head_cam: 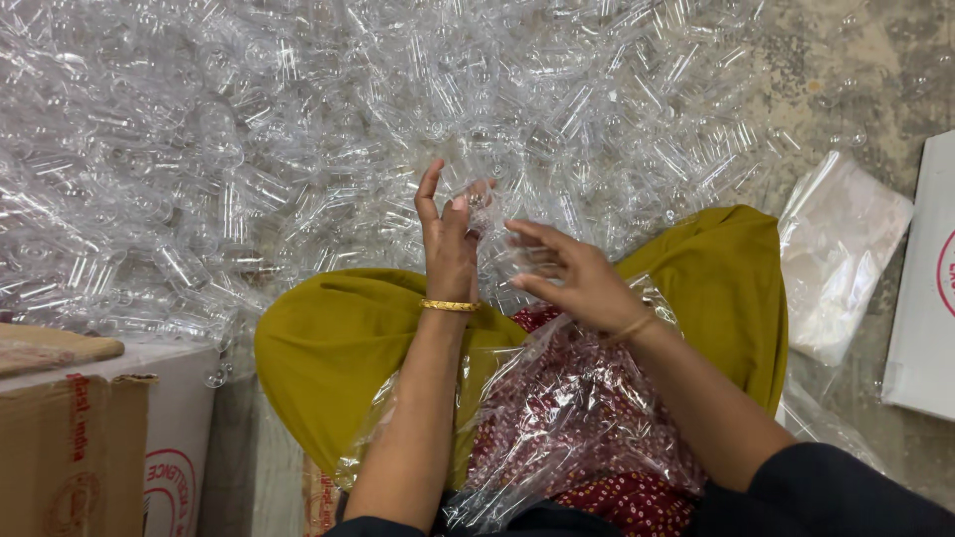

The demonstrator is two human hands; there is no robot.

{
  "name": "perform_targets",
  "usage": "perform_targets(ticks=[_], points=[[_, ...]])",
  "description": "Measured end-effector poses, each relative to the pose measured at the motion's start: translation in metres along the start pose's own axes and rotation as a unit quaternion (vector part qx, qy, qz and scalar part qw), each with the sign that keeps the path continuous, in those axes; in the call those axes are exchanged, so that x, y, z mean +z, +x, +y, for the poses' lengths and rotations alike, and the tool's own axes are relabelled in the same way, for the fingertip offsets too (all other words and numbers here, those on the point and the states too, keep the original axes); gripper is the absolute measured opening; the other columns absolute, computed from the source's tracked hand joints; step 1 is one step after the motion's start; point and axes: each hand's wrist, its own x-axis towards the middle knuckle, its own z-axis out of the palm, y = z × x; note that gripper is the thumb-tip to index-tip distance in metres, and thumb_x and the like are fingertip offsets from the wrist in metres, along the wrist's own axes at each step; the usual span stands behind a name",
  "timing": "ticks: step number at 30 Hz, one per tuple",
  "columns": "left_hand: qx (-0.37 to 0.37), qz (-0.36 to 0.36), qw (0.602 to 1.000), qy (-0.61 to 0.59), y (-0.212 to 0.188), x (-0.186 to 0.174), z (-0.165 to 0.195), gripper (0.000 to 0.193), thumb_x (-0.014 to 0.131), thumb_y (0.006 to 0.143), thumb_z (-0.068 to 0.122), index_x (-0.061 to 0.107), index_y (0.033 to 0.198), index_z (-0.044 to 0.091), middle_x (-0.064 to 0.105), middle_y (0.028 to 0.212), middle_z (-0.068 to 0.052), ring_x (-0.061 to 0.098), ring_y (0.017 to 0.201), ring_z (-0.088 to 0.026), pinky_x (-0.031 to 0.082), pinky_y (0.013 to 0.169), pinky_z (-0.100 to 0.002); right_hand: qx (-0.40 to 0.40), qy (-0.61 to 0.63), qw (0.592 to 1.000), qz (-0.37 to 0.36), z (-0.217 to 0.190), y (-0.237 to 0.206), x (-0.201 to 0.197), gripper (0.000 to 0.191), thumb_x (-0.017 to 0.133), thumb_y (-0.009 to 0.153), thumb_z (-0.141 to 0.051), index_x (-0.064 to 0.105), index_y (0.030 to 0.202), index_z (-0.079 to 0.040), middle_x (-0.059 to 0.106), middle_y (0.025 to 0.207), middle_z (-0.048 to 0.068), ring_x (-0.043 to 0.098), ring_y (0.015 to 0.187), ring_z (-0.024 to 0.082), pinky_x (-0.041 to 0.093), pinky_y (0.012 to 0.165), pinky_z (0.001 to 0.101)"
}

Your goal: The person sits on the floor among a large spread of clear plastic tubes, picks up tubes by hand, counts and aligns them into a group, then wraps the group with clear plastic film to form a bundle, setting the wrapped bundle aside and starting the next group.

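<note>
Hundreds of small clear plastic bottles (328, 129) lie heaped on the concrete floor (856, 70), filling the far side of the view. The person sits just behind the heap, knees under olive-yellow cloth (328, 348), with a clear plastic bag (587, 408) spread open across the lap over red patterned fabric. The left hand (450, 239) is raised at the near edge of the heap, its grip closed around one clear bottle (476, 197) pinched at the fingertips. The right hand (572, 273) hovers just beside it, fingers spread and loose, grasping nothing. Each wrist carries a gold bangle. Cardboard boxes (90, 438) stand at the left, a white box (925, 288) at the right edge, and a flat plastic bag (841, 249) lies near it.
</note>
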Motion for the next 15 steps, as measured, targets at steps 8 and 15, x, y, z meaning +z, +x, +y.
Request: perform_targets(ticks=[8,15], points=[[-0.157,-0.143,0.973,0.086,-0.002,0.012,0.008,0.061,0.051,0.094,0.027,0.038,0.152,0.015,0.066,0.129,-0.015,0.072,0.095,-0.026,0.063,0.079,-0.039,-0.043,0.088,0.949,0.301,-0.020,0.023,-0.076,0.060,0.077,0.092,-0.021,0.048,0.143,-0.007,0.053,0.146,0.014,0.069,0.112,0.020,0.065,0.093,0.0327],[-0.150,-0.207,0.963,0.091,-0.013,0.006,0.003,0.071,0.059,0.101,0.029,0.022,0.161,0.019,0.066,0.128,-0.013,0.072,0.100,-0.024,0.060,0.079,-0.034,-0.101,0.006,0.975,0.196,-0.006,0.043,-0.049,0.048,0.080,0.095,-0.018,0.051,0.129,-0.001,0.058,0.137,0.016,0.066,0.117,0.020,0.062,0.097,0.0335]])
